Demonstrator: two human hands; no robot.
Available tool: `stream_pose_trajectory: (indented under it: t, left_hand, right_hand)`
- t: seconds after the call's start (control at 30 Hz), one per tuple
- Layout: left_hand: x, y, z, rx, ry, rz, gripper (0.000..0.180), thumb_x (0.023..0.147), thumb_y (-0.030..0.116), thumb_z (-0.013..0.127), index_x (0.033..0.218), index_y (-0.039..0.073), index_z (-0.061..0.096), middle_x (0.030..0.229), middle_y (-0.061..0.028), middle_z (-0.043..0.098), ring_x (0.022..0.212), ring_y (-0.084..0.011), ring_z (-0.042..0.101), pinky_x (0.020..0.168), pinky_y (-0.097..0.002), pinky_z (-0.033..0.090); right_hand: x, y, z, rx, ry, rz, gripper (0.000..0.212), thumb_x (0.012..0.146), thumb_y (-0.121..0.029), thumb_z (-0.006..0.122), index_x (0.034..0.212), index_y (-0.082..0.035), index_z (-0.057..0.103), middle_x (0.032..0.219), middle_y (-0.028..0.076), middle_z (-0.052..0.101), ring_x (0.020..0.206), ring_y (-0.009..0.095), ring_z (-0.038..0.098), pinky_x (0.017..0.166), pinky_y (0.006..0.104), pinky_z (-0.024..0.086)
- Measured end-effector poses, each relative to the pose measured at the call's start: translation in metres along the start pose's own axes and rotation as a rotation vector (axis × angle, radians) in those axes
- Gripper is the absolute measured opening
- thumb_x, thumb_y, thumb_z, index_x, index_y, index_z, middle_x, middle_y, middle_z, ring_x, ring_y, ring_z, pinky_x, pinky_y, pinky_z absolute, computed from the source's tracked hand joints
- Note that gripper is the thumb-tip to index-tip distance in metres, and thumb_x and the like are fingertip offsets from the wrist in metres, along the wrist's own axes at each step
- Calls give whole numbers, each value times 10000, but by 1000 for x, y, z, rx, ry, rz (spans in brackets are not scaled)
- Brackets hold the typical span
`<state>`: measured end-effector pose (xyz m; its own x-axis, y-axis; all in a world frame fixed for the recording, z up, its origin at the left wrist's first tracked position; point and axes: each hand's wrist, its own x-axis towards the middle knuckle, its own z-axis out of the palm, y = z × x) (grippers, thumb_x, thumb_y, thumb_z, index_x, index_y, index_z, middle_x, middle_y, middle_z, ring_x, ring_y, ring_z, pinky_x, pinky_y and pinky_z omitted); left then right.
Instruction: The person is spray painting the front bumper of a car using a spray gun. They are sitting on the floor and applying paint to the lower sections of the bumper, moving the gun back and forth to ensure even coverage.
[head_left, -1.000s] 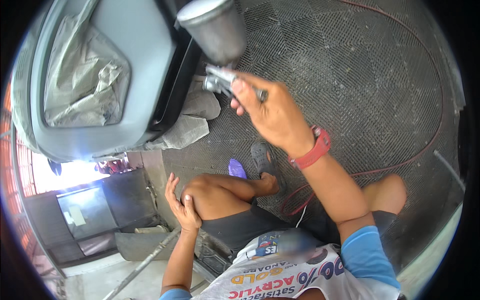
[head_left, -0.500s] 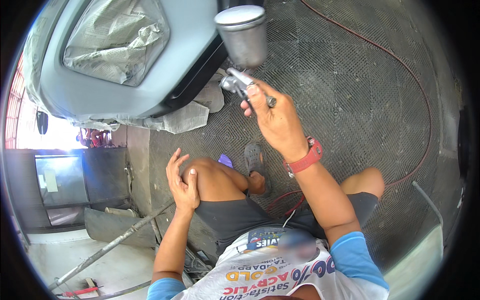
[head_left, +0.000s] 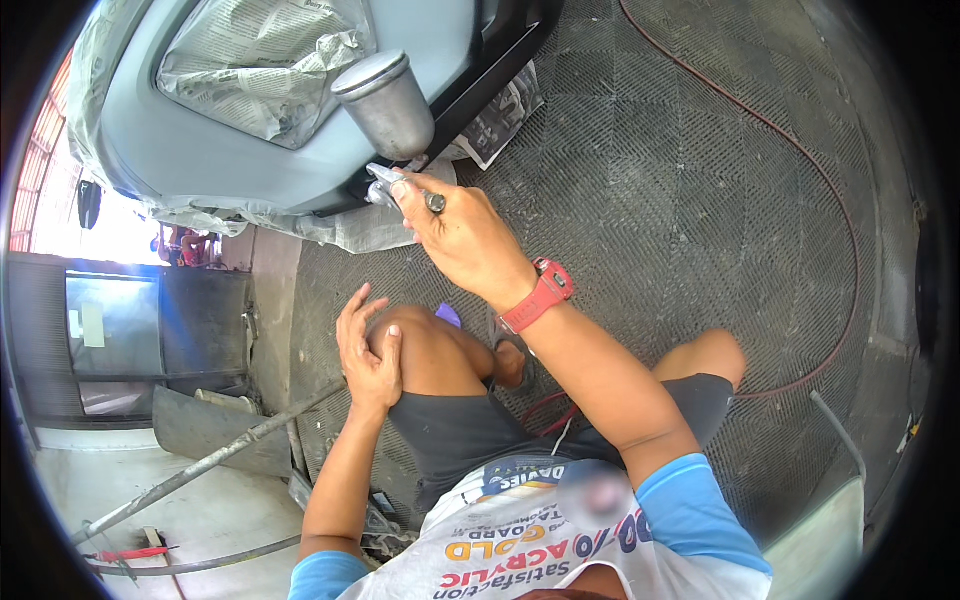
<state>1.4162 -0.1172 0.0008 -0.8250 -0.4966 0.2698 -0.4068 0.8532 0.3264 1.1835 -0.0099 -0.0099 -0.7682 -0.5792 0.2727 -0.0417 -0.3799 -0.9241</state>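
A metal paint spray gun [head_left: 388,112] with a silver cup on top is gripped in my right hand [head_left: 468,238], fingers wrapped round its handle. The gun is close to the lower edge of a light grey vehicle body panel [head_left: 225,160] with black trim [head_left: 440,115]. Crumpled newspaper [head_left: 265,70] masks an opening in the panel, and more masking paper [head_left: 370,228] hangs along its bottom edge. My left hand [head_left: 370,362] rests against my bent knee [head_left: 440,350], its fingers apart and nothing in it.
A red air hose [head_left: 790,125] curves across the patterned floor [head_left: 620,210] on the right. Metal tubing [head_left: 200,475] slants at the lower left, near a grey cabinet [head_left: 150,335]. A purple scrap [head_left: 447,316] lies beyond my knee.
My right hand has moved left with the spray gun, which is now more tilted and in front of the panel. My left hand stays at the knee. The view has shifted slightly.
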Motion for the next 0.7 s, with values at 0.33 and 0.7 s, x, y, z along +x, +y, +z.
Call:
stream_pose_trajectory:
  t: [0.33,0.7]
  left_hand:
    - [-12,-16,-7,-71,28,-47,366,1005,246,705,1311,45,721,1602,-193,582,1486,-424,522,1218,-543,430]
    - [0,3,2,-89,30,4,380,989,234,726,1327,60,721,1612,-168,577,1480,-409,520,1217,-536,431]
  right_hand:
    - [28,-11,-76,-272,188,-13,538,1150,-496,563,1362,-44,764,786,244,745,732,365,766,700,435,588]
    - [61,-47,-197,-554,621,-234,578,1164,-513,535,1327,-10,769,826,90,773,745,167,762,700,345,595]
